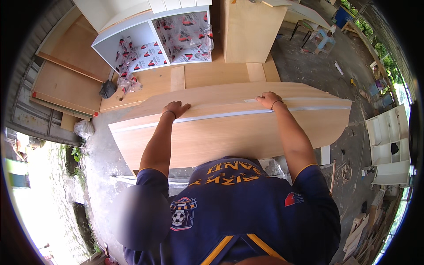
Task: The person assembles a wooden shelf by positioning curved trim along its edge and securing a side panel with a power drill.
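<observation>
A wide, pale wood-grain board [221, 138] lies across in front of me, with tapered and cut-off ends. Along its length runs a narrow, shiny whitish strip [201, 118]. Just beyond that strip, my left hand [176, 108] rests left of the middle, its fingers bent down over a raised wooden edge and the thumb out to the right. My right hand [269, 100] bends its fingers over the same edge farther right, beside a short pale piece [250, 100]. Both sets of fingertips are partly hidden.
Beyond the board stands a white cabinet [153, 42] lined with printed plastic film, and next to it a plain wooden box unit [251, 33]. Large wooden sheets [66, 88] lean at the left. A blue stool [324, 40] and a white shelf unit [388, 141] are at the right.
</observation>
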Tool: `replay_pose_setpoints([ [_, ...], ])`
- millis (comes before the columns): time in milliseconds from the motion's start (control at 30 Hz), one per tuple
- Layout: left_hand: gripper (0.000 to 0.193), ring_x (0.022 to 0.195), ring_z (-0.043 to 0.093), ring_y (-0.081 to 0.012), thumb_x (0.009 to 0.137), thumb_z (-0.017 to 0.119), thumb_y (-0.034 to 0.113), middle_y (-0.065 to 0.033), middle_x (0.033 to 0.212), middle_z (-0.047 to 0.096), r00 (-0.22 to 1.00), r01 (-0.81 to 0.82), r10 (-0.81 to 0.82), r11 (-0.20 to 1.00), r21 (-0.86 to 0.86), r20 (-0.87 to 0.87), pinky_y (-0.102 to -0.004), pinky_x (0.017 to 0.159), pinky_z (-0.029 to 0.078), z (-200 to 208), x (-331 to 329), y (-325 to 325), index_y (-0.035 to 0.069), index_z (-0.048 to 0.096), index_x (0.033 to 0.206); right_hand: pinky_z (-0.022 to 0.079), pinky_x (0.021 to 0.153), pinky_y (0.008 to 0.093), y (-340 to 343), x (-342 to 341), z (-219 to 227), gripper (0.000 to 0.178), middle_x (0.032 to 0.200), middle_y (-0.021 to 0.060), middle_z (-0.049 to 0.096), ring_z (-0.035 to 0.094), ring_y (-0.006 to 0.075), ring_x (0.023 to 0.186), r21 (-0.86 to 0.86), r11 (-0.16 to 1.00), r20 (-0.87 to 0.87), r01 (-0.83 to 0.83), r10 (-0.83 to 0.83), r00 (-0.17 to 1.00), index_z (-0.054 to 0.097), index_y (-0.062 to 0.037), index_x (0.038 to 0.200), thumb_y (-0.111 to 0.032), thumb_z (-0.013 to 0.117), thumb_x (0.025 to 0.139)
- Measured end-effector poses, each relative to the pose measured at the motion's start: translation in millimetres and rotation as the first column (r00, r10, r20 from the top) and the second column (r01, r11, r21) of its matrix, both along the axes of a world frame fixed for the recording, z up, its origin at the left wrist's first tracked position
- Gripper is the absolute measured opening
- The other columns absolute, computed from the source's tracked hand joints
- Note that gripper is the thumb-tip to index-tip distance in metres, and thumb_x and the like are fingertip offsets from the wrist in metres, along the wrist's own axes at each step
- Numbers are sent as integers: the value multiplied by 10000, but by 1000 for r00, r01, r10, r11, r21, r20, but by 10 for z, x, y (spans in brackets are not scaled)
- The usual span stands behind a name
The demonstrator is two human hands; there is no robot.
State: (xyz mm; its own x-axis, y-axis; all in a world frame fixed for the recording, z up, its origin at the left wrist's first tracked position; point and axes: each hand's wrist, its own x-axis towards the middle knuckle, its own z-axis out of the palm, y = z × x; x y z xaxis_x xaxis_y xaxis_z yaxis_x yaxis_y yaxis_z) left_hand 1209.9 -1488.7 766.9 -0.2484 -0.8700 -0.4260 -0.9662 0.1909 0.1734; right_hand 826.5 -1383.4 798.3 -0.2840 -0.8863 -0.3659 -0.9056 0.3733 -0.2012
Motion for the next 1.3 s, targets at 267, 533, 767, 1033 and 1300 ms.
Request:
replay_pose_setpoints([
  [267,607,1023,518,-255,759,372,579,-124,1076,568,1000,0,-1,999,39,24,-381,862,402,-52,-418,-1112,76,586,1022,419,797,368,-1018,-436,-111,442,971,116,604,554,270,925,13,999,33,36,-37,999,629,-92,883,-478,466,744],
  [533,606,990,536,-274,761,386,585,-161,1011,588,998,60,-60,998,-27,-1,-379,847,402,-22,-375,-2066,59,611,962,410,862,376,-1996,-364,-111,469,1028,105,593,543,266,981,52,998,-1,39,-39,999,617,-98,975,-472,448,750],
  [767,599,987,538,-273,755,402,578,-157,1022,585,998,69,-69,998,-14,3,-364,851,407,0,-18,-3033,62,603,984,397,882,373,-2909,1,28,473,1064,109,577,533,260,1006,98,994,20,39,-41,999,613,-104,998,-470,438,755],
  [1033,595,897,575,-294,745,416,577,-171,910,615,997,63,-64,997,-43,-33,-383,797,421,-130,333,-3752,36,625,882,396,881,372,-3627,306,-77,466,1062,99,579,531,249,1008,105,994,10,39,-40,999,614,-109,988,-472,438,755],
  [1300,607,942,558,-289,746,414,583,-183,954,601,998,63,-63,998,30,-1,-387,824,406,-207,152,-4149,35,615,913,388,887,376,-4045,121,-243,484,1049,95,587,531,251,1012,106,994,13,-6,4,1000,613,-96,996,-479,434,761],
])
